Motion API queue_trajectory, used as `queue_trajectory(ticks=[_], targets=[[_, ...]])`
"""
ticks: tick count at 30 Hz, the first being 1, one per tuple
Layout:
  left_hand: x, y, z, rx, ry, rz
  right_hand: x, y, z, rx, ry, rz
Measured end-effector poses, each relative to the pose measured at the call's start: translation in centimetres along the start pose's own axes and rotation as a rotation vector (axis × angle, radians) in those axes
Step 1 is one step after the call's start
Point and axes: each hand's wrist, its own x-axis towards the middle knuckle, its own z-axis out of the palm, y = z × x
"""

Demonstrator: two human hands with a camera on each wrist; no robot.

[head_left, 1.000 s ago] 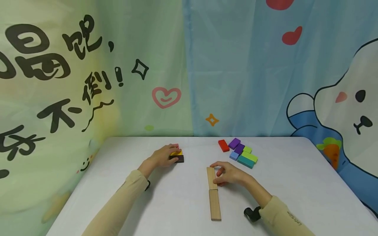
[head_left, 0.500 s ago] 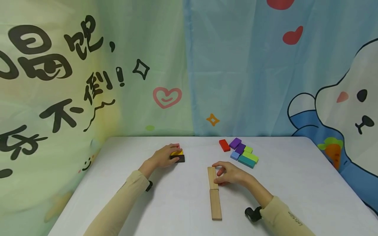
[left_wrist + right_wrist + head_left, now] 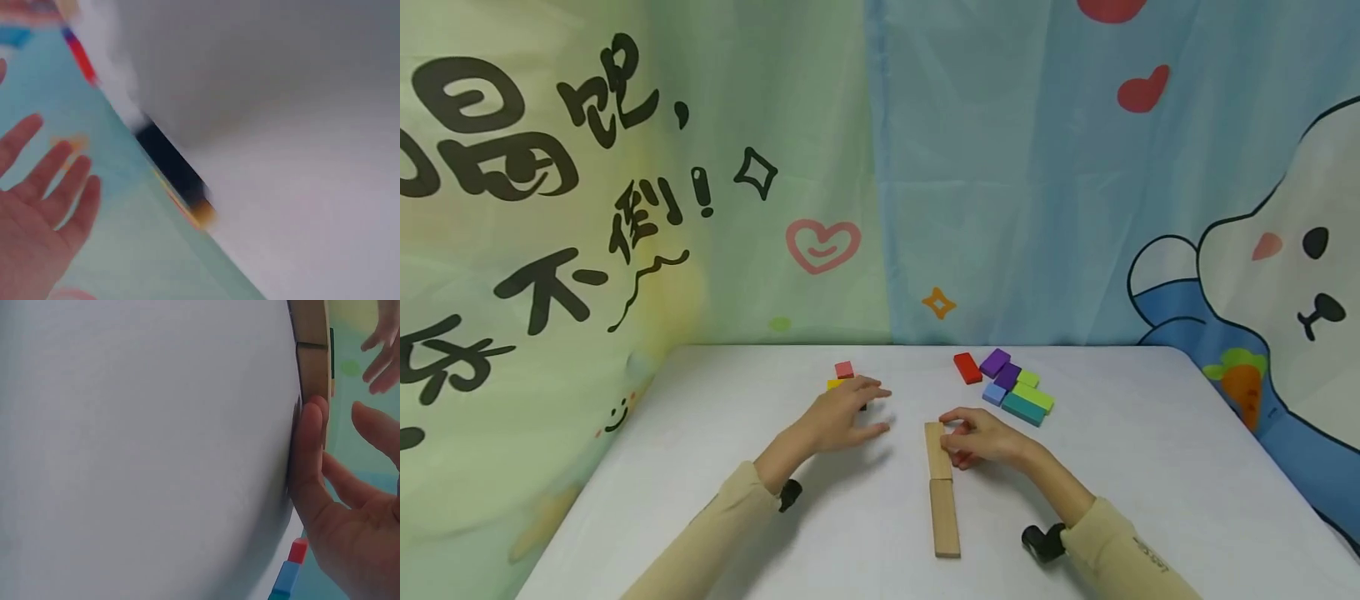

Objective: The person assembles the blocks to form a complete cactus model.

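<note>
My left hand [image 3: 842, 417] hovers with spread fingers in front of a small block group at the left, holding nothing. In the left wrist view, a black block [image 3: 172, 161] and a yellow block [image 3: 204, 214] appear blurred beside it. A pink block [image 3: 844, 369] sits behind the yellow one; the black block is mostly hidden in the head view. My right hand [image 3: 983, 437] is at the far plain wooden block [image 3: 937, 454]. One finger touches that block in the right wrist view, while the thumb is raised apart. A second wooden block [image 3: 945, 518] lies end to end with it.
Behind my right hand lies a loose cluster: a red block [image 3: 967, 368], purple blocks [image 3: 996, 362], a blue block [image 3: 994, 393], lime green blocks [image 3: 1034, 397] and a teal block [image 3: 1023, 409]. A printed curtain [image 3: 1000, 208] hangs behind the white table [image 3: 715, 392].
My left hand has let go of the black and yellow blocks and moved toward me and slightly right, fingers spreading. My right thumb has lifted; the wooden blocks have stayed in place.
</note>
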Motion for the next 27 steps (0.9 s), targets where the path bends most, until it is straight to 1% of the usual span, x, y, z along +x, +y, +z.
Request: queue_trajectory(ticks=[2, 4, 7, 10, 12, 15, 17, 19, 22, 25, 27], targets=[[-0.4, 2.2, 0.7, 0.016, -0.042, 0.023, 0.0, 0.1, -0.3, 0.009, -0.002, -0.004], [-0.6, 3.9, 1.5, 0.048, -0.084, 0.038, -0.1, 0.0, -0.8, 0.0, 0.023, 0.0], [-0.7, 5.9, 2.7, 0.09, -0.126, 0.057, -0.5, -0.1, -1.9, -0.031, 0.107, 0.015], [-0.7, 7.1, 3.6, 0.097, -0.143, 0.057, -0.7, -0.1, -3.0, -0.089, 0.224, 0.009], [-0.6, 7.5, 4.0, 0.093, -0.151, 0.047, -0.8, 0.1, -3.8, -0.152, 0.298, -0.012], [-0.6, 7.6, 4.5, 0.09, -0.158, 0.032, -0.6, 0.4, -4.8, -0.259, 0.405, -0.061], [-0.6, 7.7, 4.7, 0.094, -0.164, 0.025, -0.4, 0.7, -5.4, -0.339, 0.468, -0.09], [-0.5, 7.8, 4.8, 0.105, -0.171, 0.029, -0.2, 1.0, -5.8, -0.406, 0.518, -0.099], [-0.5, 7.8, 4.9, 0.139, -0.178, 0.04, 0.2, 1.3, -6.1, -0.49, 0.544, -0.08], [-0.6, 7.8, 5.0, 0.169, -0.189, 0.048, 0.7, 1.5, -6.1, -0.548, 0.52, -0.067], [-0.7, 7.8, 5.0, 0.172, -0.195, 0.049, 1.0, 1.7, -6.0, -0.569, 0.511, -0.061]])
